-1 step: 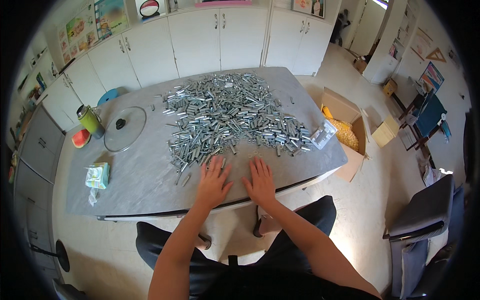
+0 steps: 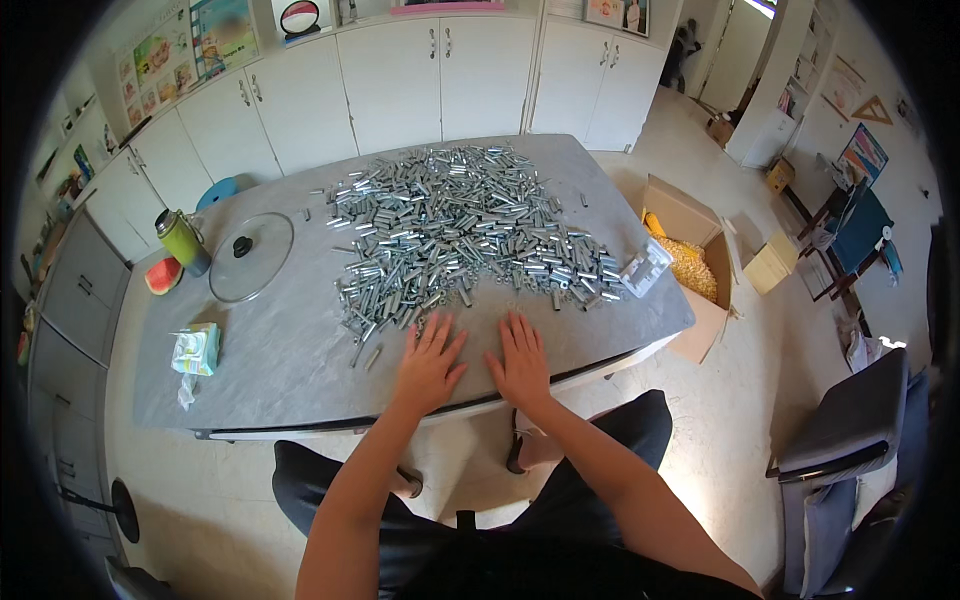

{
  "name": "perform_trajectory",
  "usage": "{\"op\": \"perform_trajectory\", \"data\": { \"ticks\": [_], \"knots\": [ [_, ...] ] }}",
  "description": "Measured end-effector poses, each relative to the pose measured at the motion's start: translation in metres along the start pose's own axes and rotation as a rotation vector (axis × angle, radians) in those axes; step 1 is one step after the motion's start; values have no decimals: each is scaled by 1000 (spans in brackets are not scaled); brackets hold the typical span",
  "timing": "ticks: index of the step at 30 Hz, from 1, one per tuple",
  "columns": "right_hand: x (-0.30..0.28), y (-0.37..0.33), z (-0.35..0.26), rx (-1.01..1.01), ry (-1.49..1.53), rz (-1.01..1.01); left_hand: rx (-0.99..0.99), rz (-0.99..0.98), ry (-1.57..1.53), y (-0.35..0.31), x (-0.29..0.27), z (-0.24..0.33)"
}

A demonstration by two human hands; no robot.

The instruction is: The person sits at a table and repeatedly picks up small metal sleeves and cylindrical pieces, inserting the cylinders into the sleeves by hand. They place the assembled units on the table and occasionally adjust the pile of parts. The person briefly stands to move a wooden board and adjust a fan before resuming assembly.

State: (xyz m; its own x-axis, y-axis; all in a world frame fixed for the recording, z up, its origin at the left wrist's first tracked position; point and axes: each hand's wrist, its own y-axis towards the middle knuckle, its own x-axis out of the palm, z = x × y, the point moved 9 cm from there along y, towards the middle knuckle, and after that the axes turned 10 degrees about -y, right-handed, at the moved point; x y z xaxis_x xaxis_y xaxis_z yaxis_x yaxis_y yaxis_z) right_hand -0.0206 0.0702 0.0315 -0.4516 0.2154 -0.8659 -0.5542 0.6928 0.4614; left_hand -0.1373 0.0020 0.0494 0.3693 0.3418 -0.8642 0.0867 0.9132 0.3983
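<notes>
Both hands lie palm down near the front edge of a grey tabletop (image 2: pixel 270 370). My left hand (image 2: pixel 427 368) has its fingers stretched out and slightly spread, holding nothing; its fingertips reach the near edge of a wide heap of short silvery metal tubes (image 2: pixel 450 225). My right hand (image 2: pixel 521 368) rests flat beside it, also open, with its thumb towards the left hand. Several small rings (image 2: pixel 512 306) lie just beyond its fingertips. Two loose metal tubes lie to the left of my left hand. A white moulded holder (image 2: pixel 647 266) stands at the heap's right end.
A glass lid (image 2: pixel 252 262), a green flask (image 2: pixel 180 243), a cut watermelon piece (image 2: pixel 162 277) and a pack of wipes (image 2: pixel 195 350) occupy the table's left side. Beside the right end, an open cardboard box (image 2: pixel 710 325) holds yellow packed goods. White cabinets (image 2: pixel 390 80) line the far side.
</notes>
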Motion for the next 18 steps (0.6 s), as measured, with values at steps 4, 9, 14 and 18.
{"op": "perform_trajectory", "data": {
  "ticks": [4,9,14,18],
  "knots": [
    [0,2,-4,-18,4,36,-58,64,9,-6,7,-14],
    [2,-1,2,-21,-25,40,-87,77,28,-7,8,-12],
    [2,0,1,-11,-51,48,-136,104,14,-8,6,-18],
    [5,0,2,14,-49,2,-159,76,20,-8,8,-21]
  ]
}}
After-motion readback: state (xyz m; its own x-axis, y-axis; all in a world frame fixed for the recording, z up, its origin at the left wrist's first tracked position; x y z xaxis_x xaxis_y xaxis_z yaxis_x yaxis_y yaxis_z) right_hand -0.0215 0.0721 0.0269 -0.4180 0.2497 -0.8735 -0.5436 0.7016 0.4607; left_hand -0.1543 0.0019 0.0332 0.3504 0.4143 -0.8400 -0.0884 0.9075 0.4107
